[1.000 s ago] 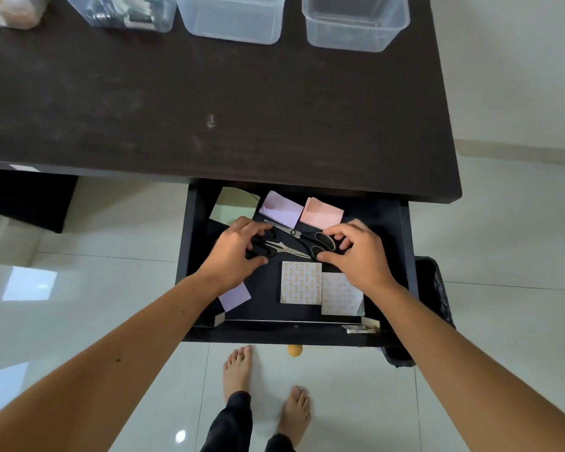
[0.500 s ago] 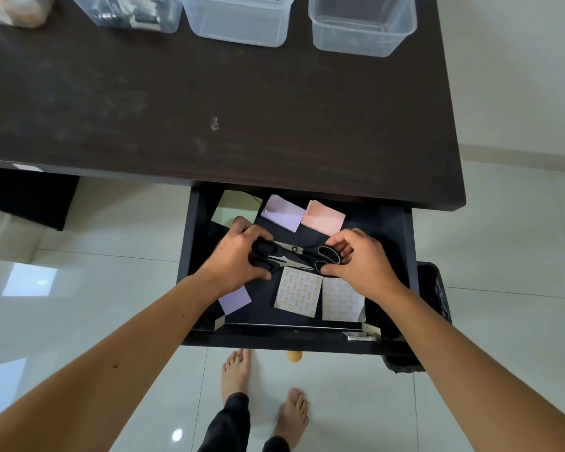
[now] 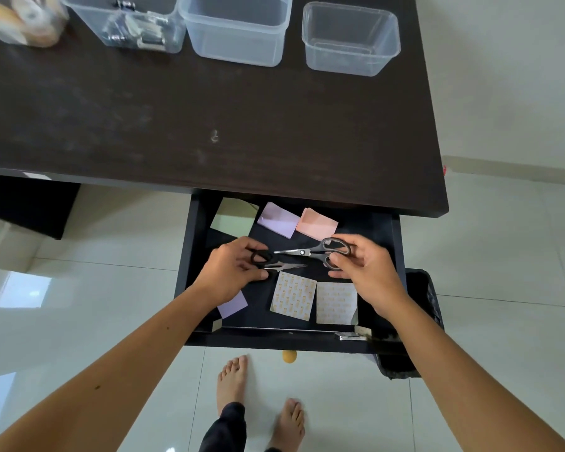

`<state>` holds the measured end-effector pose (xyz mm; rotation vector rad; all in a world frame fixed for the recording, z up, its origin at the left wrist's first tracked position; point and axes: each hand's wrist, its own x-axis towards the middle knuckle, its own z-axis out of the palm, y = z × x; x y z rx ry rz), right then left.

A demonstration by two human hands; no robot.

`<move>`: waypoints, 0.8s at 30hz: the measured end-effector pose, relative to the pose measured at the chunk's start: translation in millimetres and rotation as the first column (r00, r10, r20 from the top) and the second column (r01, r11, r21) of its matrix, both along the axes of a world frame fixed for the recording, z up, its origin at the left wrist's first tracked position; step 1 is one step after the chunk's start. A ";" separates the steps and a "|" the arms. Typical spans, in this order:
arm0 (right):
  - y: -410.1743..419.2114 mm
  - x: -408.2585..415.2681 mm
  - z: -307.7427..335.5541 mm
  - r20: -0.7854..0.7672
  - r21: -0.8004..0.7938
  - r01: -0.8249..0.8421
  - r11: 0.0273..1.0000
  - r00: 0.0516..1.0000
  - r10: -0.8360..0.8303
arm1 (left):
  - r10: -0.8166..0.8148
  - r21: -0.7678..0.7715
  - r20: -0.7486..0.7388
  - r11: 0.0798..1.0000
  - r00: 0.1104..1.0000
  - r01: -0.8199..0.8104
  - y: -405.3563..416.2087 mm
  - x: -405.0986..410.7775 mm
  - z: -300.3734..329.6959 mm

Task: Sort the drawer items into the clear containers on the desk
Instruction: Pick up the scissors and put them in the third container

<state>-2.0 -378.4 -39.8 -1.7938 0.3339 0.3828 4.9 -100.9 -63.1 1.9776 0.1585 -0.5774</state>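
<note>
Over the open black drawer point(image 3: 196, 243), my left hand point(image 3: 229, 272) grips the black handles of one pair of scissors point(image 3: 281, 265), blades pointing right. My right hand point(image 3: 366, 269) holds a second pair of scissors point(image 3: 310, 252) by its grey handles, blades pointing left. In the drawer lie a green note point(image 3: 232, 216), a purple note point(image 3: 278, 220), a pink note point(image 3: 318, 223), another purple note point(image 3: 232, 304) and two patterned sheets point(image 3: 293, 295), point(image 3: 336, 302). At the desk's far edge stand two empty clear containers point(image 3: 235, 27), point(image 3: 349, 37) and one container with metal clips point(image 3: 134, 24).
A dark brown desk point(image 3: 209, 119) spans the upper half of the view. A blurred container with tape rolls point(image 3: 23, 21) stands at the far left. A black waste bin point(image 3: 421, 321) sits right of the drawer. My bare feet point(image 3: 258, 402) are on the white tiled floor.
Both hands have lifted and pulled apart, each carrying one pair of scissors; the two pairs lay crossed together in the drawer before.
</note>
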 end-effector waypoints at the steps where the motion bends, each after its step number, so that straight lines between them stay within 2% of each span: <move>1: -0.2 -3.4 4.1 0.010 0.004 0.016 1.000 1.000 -0.016 | 0.024 -0.052 -0.024 0.998 0.999 -0.026 1.0 -1.8 2.2; 5: -4.8 -14.2 25.1 0.031 0.068 0.099 0.993 0.994 -0.101 | 0.099 -0.265 -0.056 0.958 0.993 -0.111 2.9 -11.0 22.8; 12: -8.0 -18.5 78.8 0.075 0.235 0.186 0.954 0.975 -0.209 | 0.247 -0.499 -0.088 0.827 0.965 -0.258 16.4 -22.9 84.3; 17: 0.9 1.8 118.6 0.116 0.318 0.186 0.930 0.966 -0.233 | 0.334 -0.582 -0.041 0.758 0.942 -0.294 41.1 -6.3 135.9; 24: 38.9 70.5 158.1 0.159 0.364 0.139 0.921 0.965 -0.209 | 0.461 -0.628 0.021 0.696 0.887 -0.348 86.3 71.5 185.8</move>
